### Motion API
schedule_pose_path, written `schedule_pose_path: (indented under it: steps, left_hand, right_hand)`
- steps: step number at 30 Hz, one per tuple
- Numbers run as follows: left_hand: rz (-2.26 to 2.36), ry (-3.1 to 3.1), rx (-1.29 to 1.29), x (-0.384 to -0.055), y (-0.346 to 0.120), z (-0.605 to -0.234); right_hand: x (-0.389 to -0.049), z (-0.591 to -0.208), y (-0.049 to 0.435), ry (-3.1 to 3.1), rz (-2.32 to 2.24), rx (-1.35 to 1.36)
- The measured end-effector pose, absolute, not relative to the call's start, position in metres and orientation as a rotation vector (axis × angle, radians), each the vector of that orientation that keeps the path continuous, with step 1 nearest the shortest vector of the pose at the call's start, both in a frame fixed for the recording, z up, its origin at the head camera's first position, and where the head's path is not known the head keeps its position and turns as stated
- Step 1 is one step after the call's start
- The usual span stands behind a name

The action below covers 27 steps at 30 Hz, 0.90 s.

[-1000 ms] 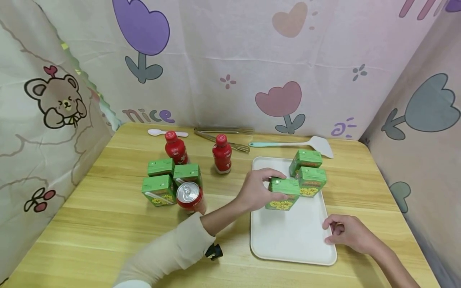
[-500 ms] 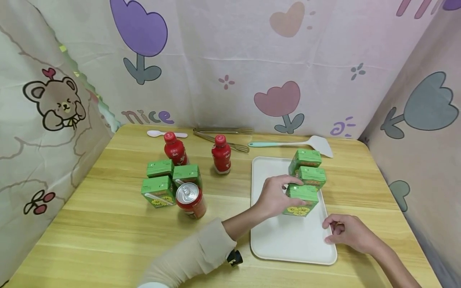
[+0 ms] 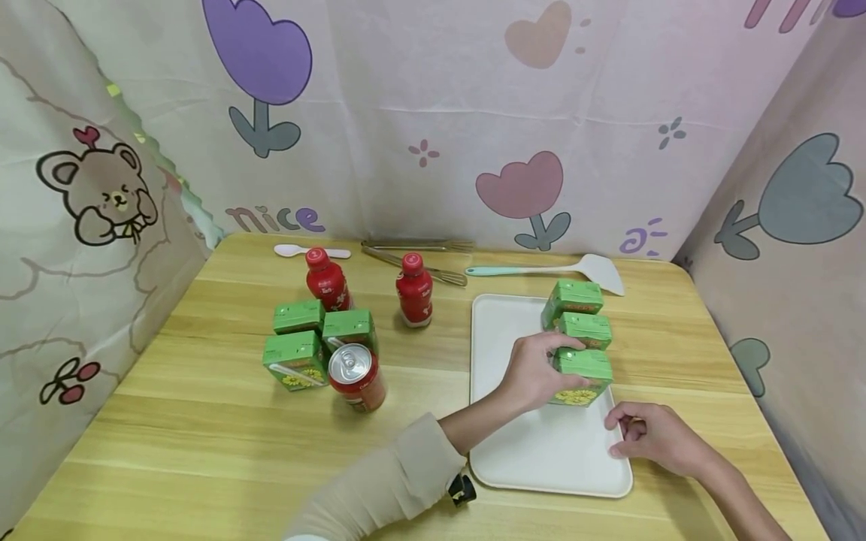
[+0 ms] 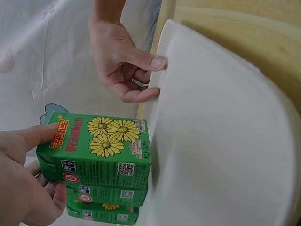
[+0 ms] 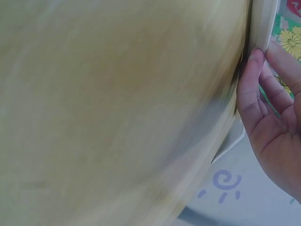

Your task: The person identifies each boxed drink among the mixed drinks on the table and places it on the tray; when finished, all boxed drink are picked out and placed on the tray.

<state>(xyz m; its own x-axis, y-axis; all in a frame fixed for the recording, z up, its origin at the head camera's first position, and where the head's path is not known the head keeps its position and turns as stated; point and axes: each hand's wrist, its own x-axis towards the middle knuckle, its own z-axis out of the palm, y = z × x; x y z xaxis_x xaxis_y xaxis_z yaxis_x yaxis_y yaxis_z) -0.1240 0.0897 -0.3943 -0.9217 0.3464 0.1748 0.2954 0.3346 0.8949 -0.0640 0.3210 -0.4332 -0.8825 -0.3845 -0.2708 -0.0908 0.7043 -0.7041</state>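
My left hand [image 3: 536, 373] grips a green drink carton [image 3: 587, 364] printed with yellow flowers, thumb on one face and fingers on the other. The carton is at the right side of a white tray [image 3: 534, 458]; whether its base touches the tray is hard to tell. Right behind it stand two like cartons, the middle carton [image 3: 587, 327] and the far carton [image 3: 573, 299]. At the tray's right rim, my right hand [image 3: 659, 438] pinches the edge between thumb and fingers. The left wrist view shows the held carton [image 4: 106, 141] lined up with the other two.
Left on the wooden table [image 3: 203, 451] stand a red can [image 3: 358, 379], several green cartons [image 3: 295, 361] and two red bottles, one left [image 3: 328, 282] and one right [image 3: 415, 293]. A white spoon [image 3: 311, 251], a whisk [image 3: 443, 276] and a spatula [image 3: 598, 272] lie along the back.
My left hand has carried the carton to the right across the tray, into line in front of the two other cartons. My right hand has stayed at the tray's rim.
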Motion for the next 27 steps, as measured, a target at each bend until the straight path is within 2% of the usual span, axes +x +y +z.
schedule_pose_path:
  steps: [15,27]
  left_hand:
    - [1.559,2.648,0.677,-0.122,0.104,-0.401]
    - [1.497,2.614,0.801,-0.122,0.092,-0.392]
  right_hand:
    - [-0.065,-0.433,0.32,2.519,-0.997,-0.35]
    - [-0.065,-0.432,0.32,2.511,-0.99,-0.359]
